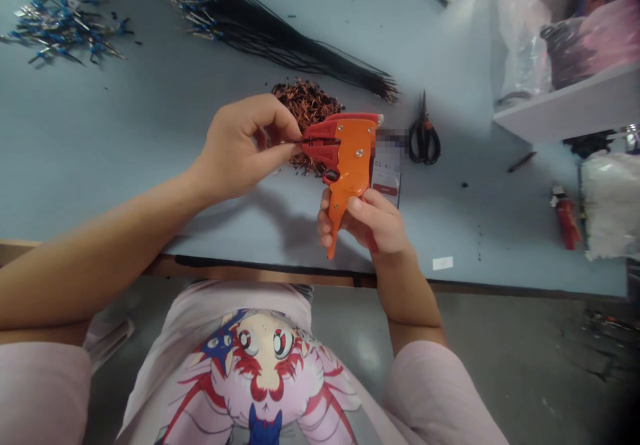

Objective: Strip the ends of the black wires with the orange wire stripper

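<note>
My right hand point(370, 218) is wrapped around the handles of an orange and red wire stripper point(355, 158), held above the table with its jaws facing left. At those jaws, my left hand point(250, 138) pinches a short dark wire point(295, 141) between thumb and forefinger. The wire's end reaches into the red jaws. Behind and below the tool lies a heap of copper and black wire scraps point(310, 101), partly hidden by the hand and the stripper.
A long bundle of black wires point(295, 38) stretches across the back. Blue-and-silver connectors point(65, 28) lie piled at far left. Black scissors point(425, 139) rest right of the stripper. Farther right are a pen point(522, 161), a small red bottle point(565, 218) and a white shelf point(570, 101) with plastic bags.
</note>
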